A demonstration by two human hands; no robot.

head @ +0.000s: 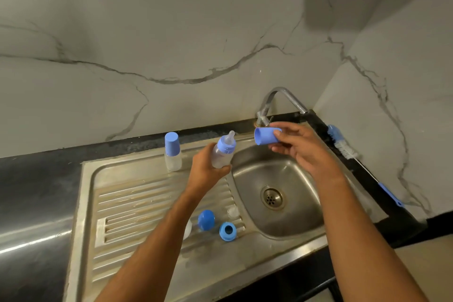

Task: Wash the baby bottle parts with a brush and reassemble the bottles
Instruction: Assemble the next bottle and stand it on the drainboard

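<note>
1. Marble-veined wall panels back a steel sink unit (157,206) set in a dark counter, with a ribbed drainboard to the left of the basin (277,193).
2. Left hand (208,169) grips a clear baby bottle (223,154), tilted, with its blue collar and teat already on; it is held above the drainboard's edge beside the basin.
3. Right hand (296,144) pinches a blue cap (266,137) between thumb and fingers, open mouth facing the bottle, just under the tap (282,103).
4. Risk, as I judge it: the cap could go on askew because the bottle leans, or a wet grip could drop a part into the basin.
5. Both bottles look empty; the capped bottle (172,152) stands upright near the wall.
6. Loose parts lie on the drainboard: a blue cap (206,219), a blue collar ring (228,230) and a clear teat (232,211).
7. Bottle brush (343,147) lies on the counter to the right, well apart from both hands.
</note>
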